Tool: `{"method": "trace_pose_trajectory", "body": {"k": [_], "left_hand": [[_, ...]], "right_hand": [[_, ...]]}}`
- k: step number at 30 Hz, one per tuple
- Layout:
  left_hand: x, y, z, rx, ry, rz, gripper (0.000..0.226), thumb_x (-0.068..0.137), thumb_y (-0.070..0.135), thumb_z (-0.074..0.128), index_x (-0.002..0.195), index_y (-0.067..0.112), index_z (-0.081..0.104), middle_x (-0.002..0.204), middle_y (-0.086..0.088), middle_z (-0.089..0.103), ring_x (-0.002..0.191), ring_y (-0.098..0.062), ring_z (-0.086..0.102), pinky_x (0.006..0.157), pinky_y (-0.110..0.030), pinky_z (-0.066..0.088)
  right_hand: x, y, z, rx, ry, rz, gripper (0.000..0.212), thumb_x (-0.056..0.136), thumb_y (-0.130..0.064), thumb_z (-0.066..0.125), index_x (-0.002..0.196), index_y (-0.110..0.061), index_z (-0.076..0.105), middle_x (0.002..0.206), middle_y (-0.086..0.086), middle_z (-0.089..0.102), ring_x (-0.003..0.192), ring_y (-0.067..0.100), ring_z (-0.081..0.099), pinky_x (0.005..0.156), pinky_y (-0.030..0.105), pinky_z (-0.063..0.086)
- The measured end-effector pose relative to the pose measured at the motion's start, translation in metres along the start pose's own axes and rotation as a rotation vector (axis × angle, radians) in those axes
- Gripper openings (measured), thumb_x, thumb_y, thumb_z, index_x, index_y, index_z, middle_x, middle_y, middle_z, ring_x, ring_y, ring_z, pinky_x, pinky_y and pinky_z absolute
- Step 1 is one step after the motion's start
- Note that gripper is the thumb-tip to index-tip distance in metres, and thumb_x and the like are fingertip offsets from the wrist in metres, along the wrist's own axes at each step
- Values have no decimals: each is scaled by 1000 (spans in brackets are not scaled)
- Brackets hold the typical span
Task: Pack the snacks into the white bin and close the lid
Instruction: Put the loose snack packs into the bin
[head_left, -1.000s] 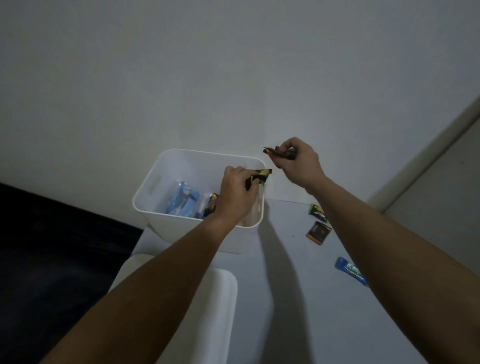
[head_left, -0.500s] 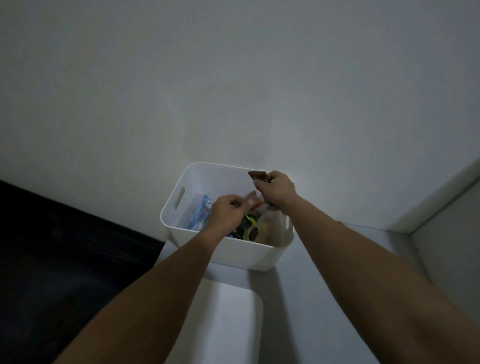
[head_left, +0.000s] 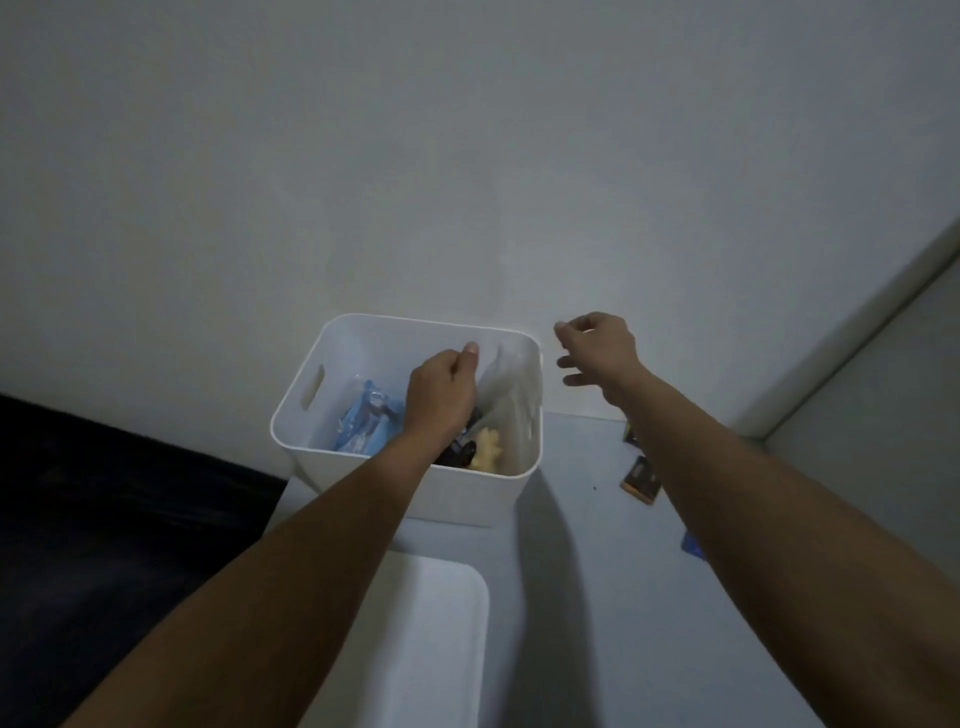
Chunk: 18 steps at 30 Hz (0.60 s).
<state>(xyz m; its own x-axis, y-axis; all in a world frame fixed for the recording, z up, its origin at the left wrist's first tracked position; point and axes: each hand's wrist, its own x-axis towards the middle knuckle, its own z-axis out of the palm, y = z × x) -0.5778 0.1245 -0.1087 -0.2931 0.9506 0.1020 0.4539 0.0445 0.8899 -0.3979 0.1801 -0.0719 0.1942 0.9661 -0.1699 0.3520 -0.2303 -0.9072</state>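
Observation:
The white bin stands open on the pale table against the wall. Inside lie blue packets, a dark packet and a yellow snack. My left hand hangs over the bin's middle with its fingers curled and nothing visible in it. Just past the bin's right rim, my right hand is in the air, fingers spread and empty. The white lid lies flat in front of the bin. A dark orange-edged packet, another dark packet and a blue packet lie on the table, partly hidden by my right forearm.
A plain wall rises right behind the bin. A pale trim strip runs diagonally at the right corner. A dark surface lies left of the table, below its edge.
Both hands carried small packets to the bin and no longer hold them. My right hand has pulled back to the right of the rim and spread its fingers.

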Motion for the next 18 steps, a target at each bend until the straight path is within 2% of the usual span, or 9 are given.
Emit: {"method": "trace_pose_trajectory", "body": {"k": [4, 6, 9, 11, 14, 16, 18], "left_hand": [[-24, 32, 45, -40, -91, 223, 37, 95, 33, 52, 70, 8, 61, 61, 2, 55, 64, -19, 52, 64, -30, 40], [-39, 43, 70, -40, -124, 340, 29, 93, 32, 55, 75, 11, 64, 67, 5, 56, 62, -13, 48, 63, -27, 39], [-58, 43, 112, 52, -219, 460, 23, 88, 29, 57, 90, 9, 67, 87, -3, 66, 68, -15, 52, 69, -26, 43], [-69, 33, 135, 117, -291, 470, 21, 87, 24, 60, 99, 7, 67, 96, -7, 66, 76, -22, 59, 74, -29, 45], [-87, 15, 173, 216, -422, 394, 28, 88, 19, 61, 113, 6, 63, 109, -11, 64, 94, -27, 61, 83, -34, 48], [-96, -1, 199, 308, -499, 356, 33, 88, 17, 60, 120, 7, 60, 115, -11, 61, 105, -27, 58, 90, -37, 48], [-102, -19, 221, 414, -558, 332, 39, 87, 19, 58, 125, 9, 56, 119, -10, 58, 111, -26, 54, 94, -38, 46]], "right_hand": [[3, 40, -60, -62, 37, 34, 20, 91, -27, 62, 98, -8, 63, 99, 16, 69, 78, 24, 71, 60, 36, 59], [1, 70, -88, -147, 41, 71, 21, 90, -27, 63, 99, -7, 63, 97, 16, 69, 79, 25, 71, 60, 36, 59], [-6, 117, -122, -320, 54, 116, 23, 87, -28, 66, 101, -9, 64, 96, 17, 70, 76, 30, 70, 66, 39, 59], [-16, 148, -137, -493, 49, 122, 32, 86, -29, 67, 110, -8, 64, 99, 14, 70, 84, 28, 67, 78, 36, 53], [-32, 198, -154, -662, -18, 137, 41, 87, -30, 66, 123, -11, 57, 117, 12, 64, 107, 28, 61, 90, 33, 47], [-39, 230, -159, -745, -95, 156, 44, 85, -30, 67, 125, -15, 55, 124, 12, 59, 112, 29, 57, 89, 34, 47], [-42, 256, -161, -836, -167, 137, 42, 84, -28, 67, 123, -18, 56, 120, 10, 59, 110, 30, 55, 85, 33, 46]]}}
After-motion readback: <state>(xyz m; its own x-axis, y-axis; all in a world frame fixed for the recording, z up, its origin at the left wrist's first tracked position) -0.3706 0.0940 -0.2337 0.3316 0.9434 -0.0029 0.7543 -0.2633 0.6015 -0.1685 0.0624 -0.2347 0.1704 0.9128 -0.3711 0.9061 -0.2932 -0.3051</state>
